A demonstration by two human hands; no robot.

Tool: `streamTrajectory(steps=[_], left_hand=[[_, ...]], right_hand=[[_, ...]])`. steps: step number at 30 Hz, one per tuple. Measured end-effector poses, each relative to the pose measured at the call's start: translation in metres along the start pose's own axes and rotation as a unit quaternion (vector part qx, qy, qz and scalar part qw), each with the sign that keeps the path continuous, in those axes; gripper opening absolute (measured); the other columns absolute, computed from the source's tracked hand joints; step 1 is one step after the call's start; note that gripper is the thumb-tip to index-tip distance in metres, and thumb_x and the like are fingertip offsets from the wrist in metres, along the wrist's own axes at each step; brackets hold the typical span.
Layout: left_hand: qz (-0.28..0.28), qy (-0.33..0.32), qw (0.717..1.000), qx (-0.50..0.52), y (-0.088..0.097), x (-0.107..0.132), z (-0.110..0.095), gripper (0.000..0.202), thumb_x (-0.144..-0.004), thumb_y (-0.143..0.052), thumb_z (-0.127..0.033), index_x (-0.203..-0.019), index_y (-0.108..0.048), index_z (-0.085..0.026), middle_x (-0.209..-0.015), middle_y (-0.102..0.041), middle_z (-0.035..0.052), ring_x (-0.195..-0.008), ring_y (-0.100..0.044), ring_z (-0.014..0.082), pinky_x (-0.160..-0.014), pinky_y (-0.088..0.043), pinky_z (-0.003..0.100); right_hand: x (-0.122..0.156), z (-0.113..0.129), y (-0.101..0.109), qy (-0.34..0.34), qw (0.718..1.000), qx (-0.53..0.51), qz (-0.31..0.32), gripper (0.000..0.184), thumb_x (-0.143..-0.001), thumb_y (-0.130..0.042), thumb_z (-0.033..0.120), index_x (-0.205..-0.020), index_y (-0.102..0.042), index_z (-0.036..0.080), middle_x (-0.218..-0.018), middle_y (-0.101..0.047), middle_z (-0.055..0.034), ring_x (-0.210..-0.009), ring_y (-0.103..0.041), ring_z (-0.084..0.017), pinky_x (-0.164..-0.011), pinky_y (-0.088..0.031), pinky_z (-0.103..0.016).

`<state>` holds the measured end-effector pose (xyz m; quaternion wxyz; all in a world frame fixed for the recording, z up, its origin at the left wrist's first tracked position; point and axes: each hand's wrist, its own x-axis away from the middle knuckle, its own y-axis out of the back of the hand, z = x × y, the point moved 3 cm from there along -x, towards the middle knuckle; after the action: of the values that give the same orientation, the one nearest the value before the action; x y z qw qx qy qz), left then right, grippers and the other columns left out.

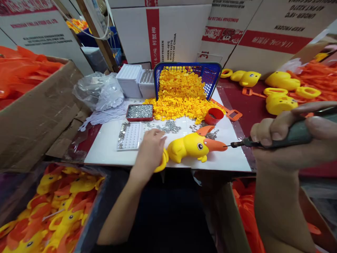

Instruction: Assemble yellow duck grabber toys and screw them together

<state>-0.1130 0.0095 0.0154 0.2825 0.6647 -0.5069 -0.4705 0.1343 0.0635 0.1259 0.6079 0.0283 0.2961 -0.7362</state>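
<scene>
A yellow toy duck (188, 146) with an orange beak lies on the white work surface, its beak parted and pointing right. My left hand (150, 149) is closed around the yellow ring handle (165, 161) at the duck's rear; part of the grip is hidden. Gripped in my right hand (276, 137) is a dark green electric screwdriver (292, 135), held level with its thin bit pointing left. In the picture the bit's tip overlaps the end of the lower beak; whether it touches I cannot tell.
Behind the duck, a blue basket (214, 82) spills small yellow parts (181, 105). Screws fill a red tray (139, 112); a red cup (214, 116) stands right. A white pocketed tray (129, 137) holds small discs. Boxes of duck toys (65, 211) and orange parts (243, 214) flank my lap.
</scene>
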Motion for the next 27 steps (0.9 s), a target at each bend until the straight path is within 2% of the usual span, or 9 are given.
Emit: streamTrajectory(steps=[1,4,8,12,17,21,23,27], left_hand=[[0.068,0.039,0.997,-0.02,0.001,-0.008,0.018,0.016,-0.094,-0.061,-0.019,-0.102,-0.075,-0.017,-0.107,-0.073,0.0124,-0.102,-0.067,0.028,-0.095,-0.054,0.044],[0.128,0.057,0.99,-0.031,0.002,-0.029,0.048,0.008,-0.085,-0.07,-0.022,-0.083,-0.075,-0.016,-0.089,-0.072,0.0101,-0.089,-0.067,0.027,-0.085,-0.054,0.04],[0.16,0.035,0.986,-0.019,-0.007,-0.038,0.046,0.012,-0.086,-0.068,-0.019,-0.076,-0.074,-0.019,-0.085,-0.072,0.0077,-0.085,-0.068,0.0232,-0.081,-0.052,0.034],[0.167,0.031,0.985,-0.016,-0.008,-0.035,0.037,0.017,-0.09,-0.06,-0.017,-0.082,-0.074,-0.018,-0.091,-0.074,0.0095,-0.088,-0.068,0.0238,-0.081,-0.051,0.034],[0.157,0.045,0.986,-0.016,-0.003,-0.029,0.036,0.02,-0.092,-0.053,-0.014,-0.084,-0.07,-0.02,-0.091,-0.075,0.009,-0.088,-0.069,0.0252,-0.08,-0.051,0.035],[0.149,0.055,0.987,0.003,0.002,-0.023,0.04,0.013,-0.088,-0.059,-0.013,-0.092,-0.069,-0.021,-0.091,-0.077,0.0067,-0.089,-0.072,0.0259,-0.079,-0.052,0.035],[0.143,0.054,0.988,0.016,0.003,-0.021,0.04,0.016,-0.085,-0.064,-0.012,-0.097,-0.068,-0.022,-0.094,-0.079,0.0067,-0.091,-0.073,0.0264,-0.081,-0.053,0.035],[0.122,0.042,0.991,0.044,0.0,-0.023,0.041,0.014,-0.084,-0.064,-0.01,-0.09,-0.068,-0.021,-0.087,-0.078,0.0064,-0.087,-0.074,0.0267,-0.08,-0.055,0.037]], right_hand=[[0.001,0.0,0.0,-0.008,1.0,0.005,-0.004,0.017,-0.048,-0.053,0.027,-0.061,-0.062,0.024,-0.032,-0.041,0.0087,-0.022,-0.023,-0.009,-0.023,-0.018,-0.024],[0.007,0.0,-0.004,-0.028,1.0,0.0,0.009,0.016,-0.048,-0.053,0.026,-0.061,-0.063,0.024,-0.031,-0.042,0.0086,-0.021,-0.024,-0.01,-0.022,-0.017,-0.024],[0.012,-0.003,-0.011,-0.027,0.999,-0.017,0.044,0.016,-0.051,-0.056,0.022,-0.064,-0.065,0.023,-0.031,-0.044,0.0079,-0.021,-0.027,-0.01,-0.022,-0.02,-0.023],[0.015,-0.002,-0.012,-0.024,0.998,-0.018,0.059,0.014,-0.053,-0.058,0.021,-0.065,-0.065,0.022,-0.031,-0.044,0.0078,-0.021,-0.027,-0.01,-0.022,-0.022,-0.023],[0.018,0.006,-0.012,-0.021,0.998,0.018,0.048,0.014,-0.053,-0.057,0.021,-0.065,-0.064,0.025,-0.032,-0.043,0.0089,-0.021,-0.026,-0.01,-0.021,-0.022,-0.022],[0.02,0.007,-0.011,-0.029,0.998,0.017,0.055,0.015,-0.053,-0.059,0.02,-0.065,-0.066,0.024,-0.032,-0.045,0.0078,-0.021,-0.029,-0.011,-0.021,-0.025,-0.023],[0.021,0.005,-0.011,-0.031,0.998,0.0,0.059,0.018,-0.052,-0.058,0.019,-0.066,-0.068,0.024,-0.031,-0.045,0.0071,-0.02,-0.028,-0.011,-0.021,-0.025,-0.023],[0.023,0.002,-0.015,-0.023,0.998,-0.023,0.055,0.018,-0.051,-0.056,0.018,-0.064,-0.068,0.022,-0.03,-0.043,0.0065,-0.019,-0.025,-0.011,-0.02,-0.021,-0.023]])
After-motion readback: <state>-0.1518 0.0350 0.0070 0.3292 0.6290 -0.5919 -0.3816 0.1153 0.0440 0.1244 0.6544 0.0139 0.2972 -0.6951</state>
